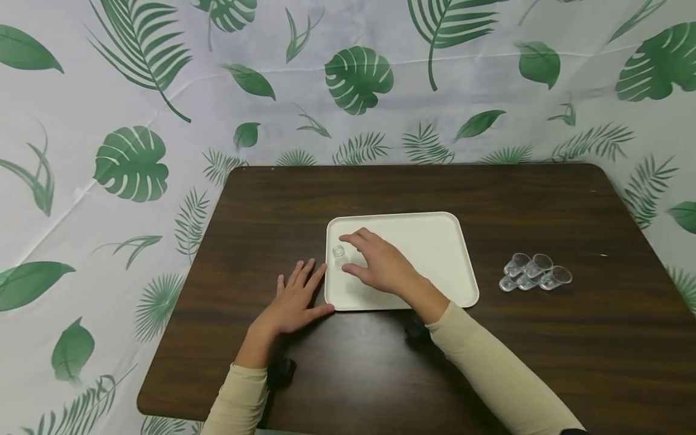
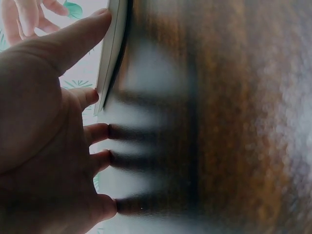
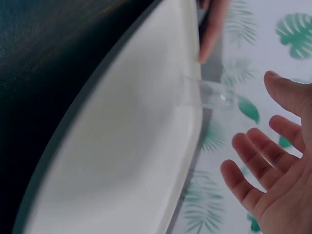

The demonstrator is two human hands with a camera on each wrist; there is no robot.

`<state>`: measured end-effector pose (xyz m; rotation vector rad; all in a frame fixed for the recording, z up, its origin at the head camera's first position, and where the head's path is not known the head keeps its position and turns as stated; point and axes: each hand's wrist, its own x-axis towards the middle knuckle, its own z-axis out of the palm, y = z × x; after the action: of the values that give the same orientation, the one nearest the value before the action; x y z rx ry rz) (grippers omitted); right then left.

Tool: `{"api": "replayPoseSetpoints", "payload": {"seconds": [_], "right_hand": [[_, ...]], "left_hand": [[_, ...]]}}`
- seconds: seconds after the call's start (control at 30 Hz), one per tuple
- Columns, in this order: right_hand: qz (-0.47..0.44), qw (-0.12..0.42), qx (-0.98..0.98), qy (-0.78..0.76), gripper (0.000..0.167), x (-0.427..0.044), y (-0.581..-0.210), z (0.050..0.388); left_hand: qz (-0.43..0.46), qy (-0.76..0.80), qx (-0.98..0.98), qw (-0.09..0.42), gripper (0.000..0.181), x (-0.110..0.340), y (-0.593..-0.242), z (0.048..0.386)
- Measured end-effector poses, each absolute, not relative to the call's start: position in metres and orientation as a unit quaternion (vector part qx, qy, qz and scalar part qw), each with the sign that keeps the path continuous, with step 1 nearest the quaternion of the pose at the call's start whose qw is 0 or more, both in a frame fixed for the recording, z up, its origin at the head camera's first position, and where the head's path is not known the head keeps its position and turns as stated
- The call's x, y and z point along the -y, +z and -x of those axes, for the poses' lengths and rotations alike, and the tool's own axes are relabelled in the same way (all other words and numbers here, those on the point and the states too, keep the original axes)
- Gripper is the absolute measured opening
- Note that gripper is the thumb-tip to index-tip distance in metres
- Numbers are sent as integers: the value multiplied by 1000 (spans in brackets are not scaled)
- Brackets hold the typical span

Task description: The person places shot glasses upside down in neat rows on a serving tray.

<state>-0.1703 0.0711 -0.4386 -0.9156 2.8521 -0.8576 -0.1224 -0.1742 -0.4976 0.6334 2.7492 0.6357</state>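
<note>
Left hand [image 1: 292, 304]: grip spread, fingertips on counter [image 1: 489, 199], thumb and index at left edge of white tray [image 1: 435, 260]. Small clear bottle [image 1: 339, 256] upright on tray, near left side. Right hand [image 1: 380, 264]: grip spread, thumb and fingers apart, just beside bottle. Farther right, on counter: cluster of clear containers [image 1: 535, 273].

Tray [image 1: 424, 241]: smooth, matt, plastic-looking. Cup [image 1: 339, 256]: clear, smooth-walled, glossy; glass or plastic, indistinguishable here. Grouped cups [image 1: 538, 273]: likewise transparent, with bright highlights. Surface [image 1: 272, 208]: smooth wood-grain finish, softly glossy toward the near edge. Backdrop [image 1: 304, 121]: creased printed cloth, matt. Sleeves [image 1: 500, 362]: matt, lightly wrinkled fabric.
</note>
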Motion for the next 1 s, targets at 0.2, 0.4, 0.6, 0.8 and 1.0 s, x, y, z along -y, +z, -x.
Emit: {"api": "replayPoseSetpoints", "payload": {"seconds": [0.2,0.4,0.6,0.8,1.0], "right_hand": [[241,-35,-902,-357,54,-111,-430,152],[166,-96,-899,-395,51,-169,-423,125],[69,-153,-900,-403,43,-224,-421,91],[-71,-238,-870,-425,44,-272,-426,65],[-235,-225,-848,-418,52,-315,-438,56]], "left_hand": [[-215,206,-944,144,90,172,-495,126],[-218,209,-942,147,90,170,-491,126],[-218,211,-941,151,90,173,-493,125],[-221,213,-941,145,89,172,-489,124],[-221,218,-939,150,89,172,-490,123]]}}
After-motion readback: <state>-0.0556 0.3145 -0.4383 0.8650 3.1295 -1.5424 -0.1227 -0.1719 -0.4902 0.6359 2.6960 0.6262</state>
